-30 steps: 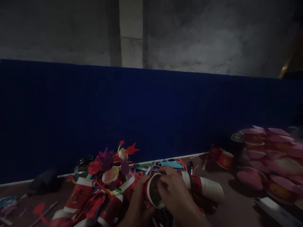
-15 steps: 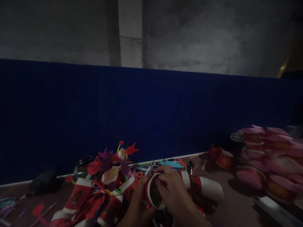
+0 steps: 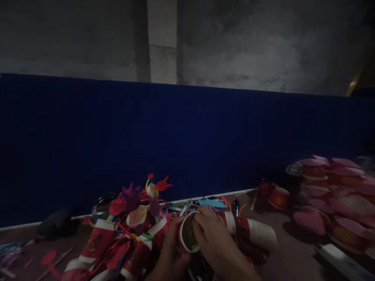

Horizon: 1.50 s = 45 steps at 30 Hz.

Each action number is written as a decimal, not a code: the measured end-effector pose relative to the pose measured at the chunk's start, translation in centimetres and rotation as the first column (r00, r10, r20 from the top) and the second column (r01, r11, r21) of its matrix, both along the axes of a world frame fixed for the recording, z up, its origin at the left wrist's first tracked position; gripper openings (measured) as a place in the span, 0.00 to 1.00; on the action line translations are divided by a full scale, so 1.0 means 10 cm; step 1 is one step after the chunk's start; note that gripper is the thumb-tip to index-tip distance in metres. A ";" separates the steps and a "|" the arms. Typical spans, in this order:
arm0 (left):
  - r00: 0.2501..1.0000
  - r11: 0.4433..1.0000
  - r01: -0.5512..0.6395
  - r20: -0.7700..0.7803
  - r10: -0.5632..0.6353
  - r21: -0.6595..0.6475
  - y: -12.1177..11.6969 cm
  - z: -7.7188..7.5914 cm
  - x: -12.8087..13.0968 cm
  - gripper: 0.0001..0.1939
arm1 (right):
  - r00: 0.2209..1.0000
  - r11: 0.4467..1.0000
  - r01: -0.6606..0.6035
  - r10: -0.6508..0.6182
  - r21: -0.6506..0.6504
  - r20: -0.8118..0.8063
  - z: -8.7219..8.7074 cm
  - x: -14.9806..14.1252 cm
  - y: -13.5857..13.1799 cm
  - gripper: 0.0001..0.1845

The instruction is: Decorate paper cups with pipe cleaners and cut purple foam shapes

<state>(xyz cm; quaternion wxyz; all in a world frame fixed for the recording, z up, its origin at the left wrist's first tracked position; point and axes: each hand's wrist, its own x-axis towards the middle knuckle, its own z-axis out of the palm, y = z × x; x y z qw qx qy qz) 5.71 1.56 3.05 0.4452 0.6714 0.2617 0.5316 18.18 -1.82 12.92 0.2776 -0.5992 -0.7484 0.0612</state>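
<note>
A red paper cup [image 3: 180,236] with a white rim is tilted so that its mouth faces me. My left hand [image 3: 171,249] is closed around its left side. My right hand [image 3: 212,236] lies over the right rim, with its bent fingers reaching into the mouth; the fingertips are partly hidden. Something small and green [image 3: 193,247] shows inside the cup. Left of my hands is a heap of red-and-white paper cups [image 3: 98,240] with colourful pipe cleaners and paper shapes. Nested paper cups [image 3: 260,233] lie on their side just right of my right hand.
A blue partition [image 3: 187,140] stands behind the brown table [image 3: 290,259]. Pink-topped red cups [image 3: 347,195] are piled at the right, near a white box-like object [image 3: 340,257]. A blue paper shape [image 3: 215,203] and a black marker [image 3: 236,207] lie beyond my hands.
The cup has turned slightly, so more of its inside and the green piece show. My right fingers have shifted a little along the rim and deeper into the mouth.
</note>
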 end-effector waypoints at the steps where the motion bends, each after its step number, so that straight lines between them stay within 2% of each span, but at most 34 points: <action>1: 1.000 1.000 0.004 0.003 -0.004 0.019 0.00 0.01 0.00 0.29 | 1.000 1.000 -0.008 0.008 0.004 -0.004 -0.01 0.00 0.00 0.14; 4: 1.000 0.998 0.008 -0.005 -0.008 0.055 0.00 0.03 0.00 0.29 | 1.000 1.000 -0.009 0.009 0.009 -0.002 -0.02 0.00 0.01 0.14; 8: 0.999 0.998 -0.016 -0.049 0.020 0.066 0.03 0.00 -0.02 0.30 | 0.997 0.997 0.069 -0.069 0.018 0.028 -0.04 -0.02 0.03 0.15; 12: 0.997 0.996 -0.048 -0.056 0.052 0.075 0.04 -0.01 -0.02 0.30 | 0.993 0.988 0.110 -0.106 0.106 -0.043 -0.04 -0.03 0.05 0.14; 15: 0.998 0.996 -0.040 -0.042 0.043 0.074 0.03 0.02 -0.02 0.29 | 0.991 0.983 0.110 -0.098 0.145 -0.087 -0.04 -0.02 0.05 0.14; 20: 0.999 0.996 -0.035 -0.034 0.038 0.076 0.01 0.06 -0.01 0.29 | 0.992 0.989 0.059 -0.043 0.132 -0.119 -0.03 0.00 0.06 0.12; 24: 0.998 0.996 -0.052 -0.017 0.053 0.079 -0.02 0.06 0.02 0.29 | 0.994 0.984 0.067 -0.051 0.163 -0.100 -0.03 0.01 0.06 0.12; 28: 1.000 1.000 -0.009 -0.004 0.009 0.018 -0.03 0.07 0.03 0.30 | 0.993 0.971 0.086 -0.067 0.225 -0.093 -0.07 0.00 0.08 0.12; 31: 0.999 0.999 -0.011 -0.031 0.012 0.032 -0.02 0.09 0.01 0.30 | 0.992 0.958 0.114 -0.094 0.264 -0.089 -0.10 -0.01 0.09 0.11; 36: 0.997 0.996 -0.050 -0.051 0.054 0.072 -0.01 0.04 0.01 0.29 | 0.992 0.971 0.116 -0.104 0.210 -0.066 -0.09 0.01 0.10 0.11; 40: 0.999 0.999 -0.045 0.003 0.045 -0.001 -0.03 -0.01 0.02 0.30 | 0.992 0.966 0.122 -0.108 0.229 -0.072 -0.06 -0.01 0.08 0.12; 45: 1.000 0.999 -0.013 0.019 0.014 -0.053 -0.07 0.00 0.03 0.30 | 0.991 0.969 0.112 -0.091 0.221 -0.101 -0.02 -0.06 0.05 0.13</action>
